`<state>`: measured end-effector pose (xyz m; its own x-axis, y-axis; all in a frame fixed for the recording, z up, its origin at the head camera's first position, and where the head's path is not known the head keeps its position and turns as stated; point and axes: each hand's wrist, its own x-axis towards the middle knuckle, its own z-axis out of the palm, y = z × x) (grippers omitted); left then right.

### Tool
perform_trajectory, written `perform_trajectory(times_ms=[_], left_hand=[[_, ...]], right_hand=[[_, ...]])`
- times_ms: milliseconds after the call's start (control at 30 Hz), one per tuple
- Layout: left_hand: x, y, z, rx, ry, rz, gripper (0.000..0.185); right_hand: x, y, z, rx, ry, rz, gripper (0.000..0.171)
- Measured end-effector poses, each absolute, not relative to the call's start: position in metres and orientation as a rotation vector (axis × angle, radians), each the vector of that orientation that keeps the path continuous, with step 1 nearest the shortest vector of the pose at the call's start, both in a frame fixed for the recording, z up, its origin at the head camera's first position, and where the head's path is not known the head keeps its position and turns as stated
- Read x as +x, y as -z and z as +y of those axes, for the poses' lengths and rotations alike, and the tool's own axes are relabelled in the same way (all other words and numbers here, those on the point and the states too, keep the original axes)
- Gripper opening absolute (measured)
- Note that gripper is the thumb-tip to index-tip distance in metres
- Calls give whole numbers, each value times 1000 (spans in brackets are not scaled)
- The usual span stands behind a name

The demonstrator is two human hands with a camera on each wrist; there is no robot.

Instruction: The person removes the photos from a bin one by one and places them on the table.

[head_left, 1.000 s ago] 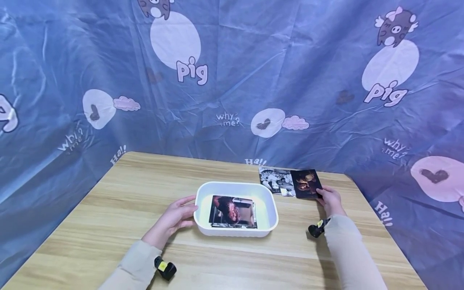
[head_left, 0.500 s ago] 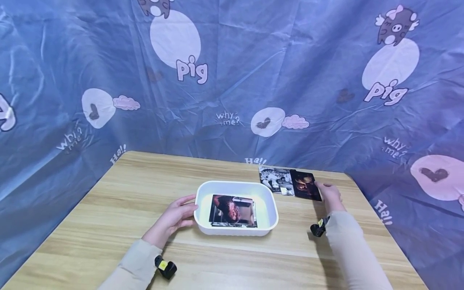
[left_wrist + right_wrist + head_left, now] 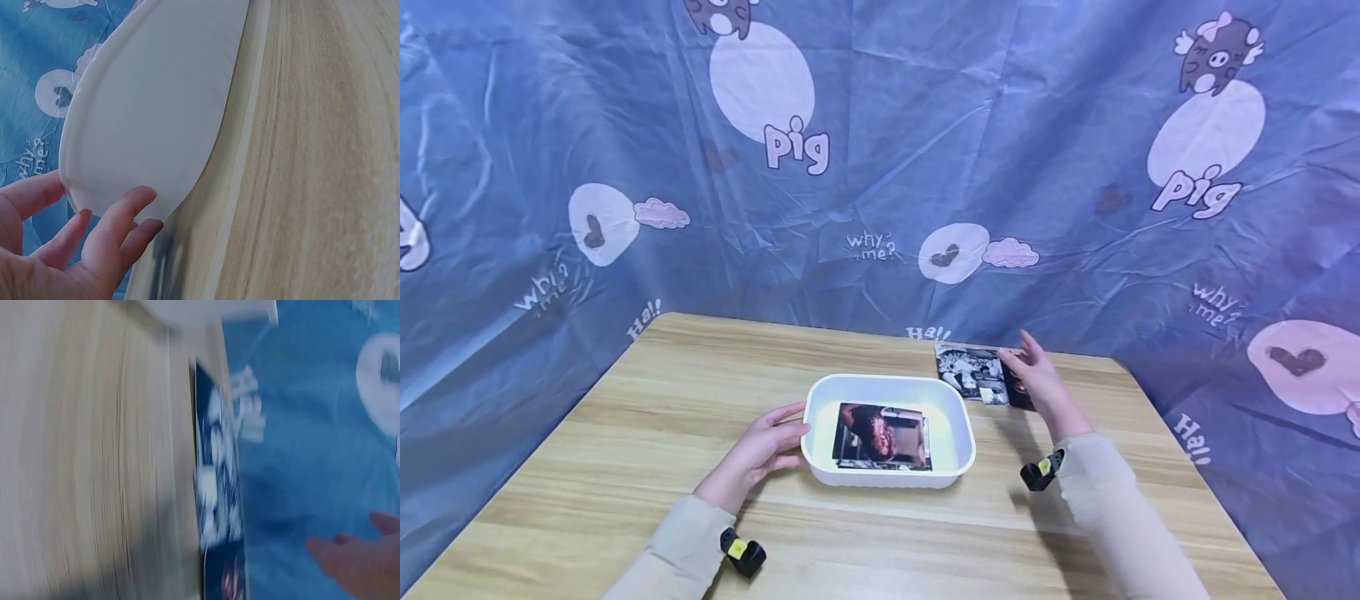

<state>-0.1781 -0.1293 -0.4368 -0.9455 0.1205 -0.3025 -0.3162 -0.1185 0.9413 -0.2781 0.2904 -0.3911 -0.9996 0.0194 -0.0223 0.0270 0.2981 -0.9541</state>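
A white tray sits mid-table with a stack of photos inside it. My left hand rests against the tray's left wall, fingers straight; the left wrist view shows my left hand's fingers touching the tray wall. Behind the tray lie a black-and-white photo and a dark photo, the dark one mostly hidden by my right hand. That hand hovers above them with fingers spread and holds nothing. The right wrist view is blurred, showing the black-and-white photo edge-on.
The wooden table is backed on all sides by a blue cartoon-print cloth. The table's right edge runs close beyond the photos.
My right hand let go of the dark photo, rose off the table and moved left over it. My left hand and the tray stayed still.
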Motion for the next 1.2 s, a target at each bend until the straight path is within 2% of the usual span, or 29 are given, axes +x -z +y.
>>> perform_trajectory(times_ms=[167,333,500,600,800,1000,1200], left_hand=[[-176,438,-132,-151,-2161,1831,69],[-176,437,-131,-201,-2147,1846,63],[-177,438,-131,-214,-2125,1860,61],[-178,438,-131,-207,-2127,1858,61],[-178,438,-131,-201,-2127,1854,61],[-178,438,-131,-215,-2131,1852,60],[-177,437,-132,-213,-2126,1850,61]], right_hand=[[-269,391,257,-313,1748,2543,79],[-259,400,223,-638,1700,2524,77],[-246,408,197,-862,1578,2495,83],[-242,415,187,-971,1469,2482,77],[-237,419,176,-923,1301,2515,58],[-240,427,169,-800,1118,2568,70],[-240,437,163,-928,820,2642,90]])
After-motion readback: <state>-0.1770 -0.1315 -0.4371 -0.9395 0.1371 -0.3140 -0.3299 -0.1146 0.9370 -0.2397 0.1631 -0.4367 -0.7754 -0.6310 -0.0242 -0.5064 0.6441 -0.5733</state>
